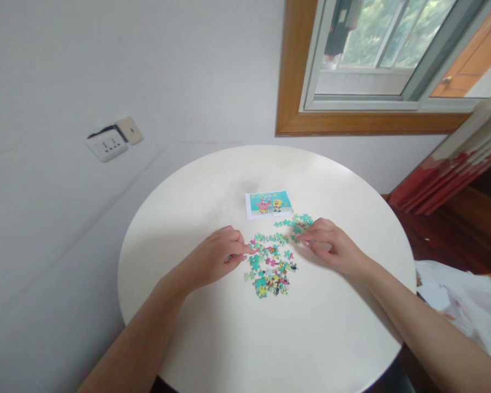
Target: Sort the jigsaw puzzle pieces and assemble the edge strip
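Many small jigsaw puzzle pieces, mostly teal with some pink and yellow, lie in a loose heap in the middle of the white round table. My left hand is at the heap's left edge, index finger stretched onto the pieces and thumb apart below it. A few reddish pieces show partly beside that thumb. On the other side, my right hand has its thumb and fingertips close together at a teal puzzle piece. Behind the heap lies a picture card with a pink and a yellow cartoon figure.
A white wall with a socket rises beyond the table on the left. At the back right is a wood-framed window with a red and cream curtain. White plastic bags lie low on the right.
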A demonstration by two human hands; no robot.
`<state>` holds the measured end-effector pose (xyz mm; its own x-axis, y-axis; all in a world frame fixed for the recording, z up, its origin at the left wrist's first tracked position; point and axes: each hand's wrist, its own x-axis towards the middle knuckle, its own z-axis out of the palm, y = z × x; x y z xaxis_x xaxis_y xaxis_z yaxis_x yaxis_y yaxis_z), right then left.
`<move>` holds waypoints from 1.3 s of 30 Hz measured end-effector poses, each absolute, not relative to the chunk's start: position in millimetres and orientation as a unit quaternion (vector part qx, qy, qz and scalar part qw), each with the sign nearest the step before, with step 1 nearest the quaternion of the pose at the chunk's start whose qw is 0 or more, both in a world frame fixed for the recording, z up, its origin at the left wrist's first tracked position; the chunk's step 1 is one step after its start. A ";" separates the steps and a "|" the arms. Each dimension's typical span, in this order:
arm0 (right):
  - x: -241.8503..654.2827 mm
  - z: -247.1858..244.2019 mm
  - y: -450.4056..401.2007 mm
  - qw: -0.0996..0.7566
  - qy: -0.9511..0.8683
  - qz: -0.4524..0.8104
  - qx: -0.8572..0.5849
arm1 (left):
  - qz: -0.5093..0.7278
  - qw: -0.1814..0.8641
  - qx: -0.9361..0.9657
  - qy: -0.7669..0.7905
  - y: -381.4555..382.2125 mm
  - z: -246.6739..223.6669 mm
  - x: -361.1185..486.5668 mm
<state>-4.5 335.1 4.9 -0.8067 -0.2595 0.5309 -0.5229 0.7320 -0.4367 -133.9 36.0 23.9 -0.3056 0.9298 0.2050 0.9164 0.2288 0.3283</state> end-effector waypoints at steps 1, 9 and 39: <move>-4.4 4.6 334.8 0.225 -0.904 0.295 0.215 | 0.199 0.017 0.586 0.786 34.7 24.3 -134.7; -4.2 -1.6 330.6 0.189 -0.909 0.289 0.236 | 0.215 0.008 0.571 0.792 37.6 19.5 -133.8; -5.0 0.2 326.7 0.177 -0.903 0.296 0.255 | 0.216 0.065 0.591 0.774 47.5 7.9 -127.7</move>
